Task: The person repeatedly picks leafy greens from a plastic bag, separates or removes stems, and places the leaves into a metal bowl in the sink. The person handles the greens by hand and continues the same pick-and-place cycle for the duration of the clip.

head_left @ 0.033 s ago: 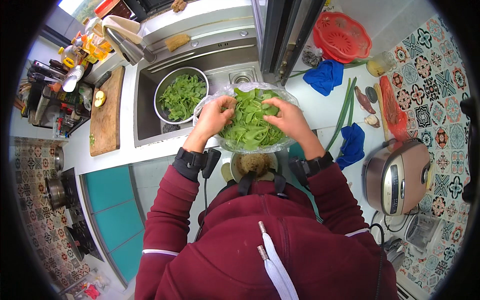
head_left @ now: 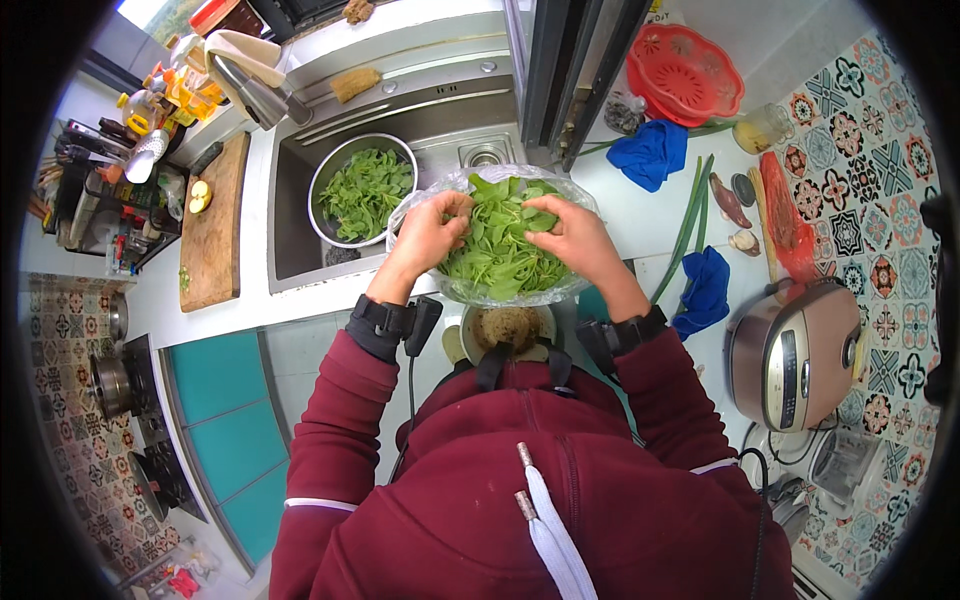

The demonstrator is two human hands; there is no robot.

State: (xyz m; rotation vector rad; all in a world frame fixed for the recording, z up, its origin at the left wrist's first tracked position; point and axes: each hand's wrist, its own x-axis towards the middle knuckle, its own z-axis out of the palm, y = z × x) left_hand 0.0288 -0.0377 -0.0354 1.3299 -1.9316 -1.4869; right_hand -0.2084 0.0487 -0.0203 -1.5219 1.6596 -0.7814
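A heap of leafy greens fills a clear plastic bag, spread wide at the sink's front right edge. At the left side of the heap, my left hand has its fingers curled in and closed on some leaves; its fingertips are partly hidden. Across from it, my right hand pinches leaves between thumb and forefinger. In the sink to the left sits a round metal bowl holding more of the same greens.
The steel sink has a faucet at its back left. A cutting board with a cut piece of produce lies farther left. On the right counter are a red basket, blue cloths, scallions and a rice cooker.
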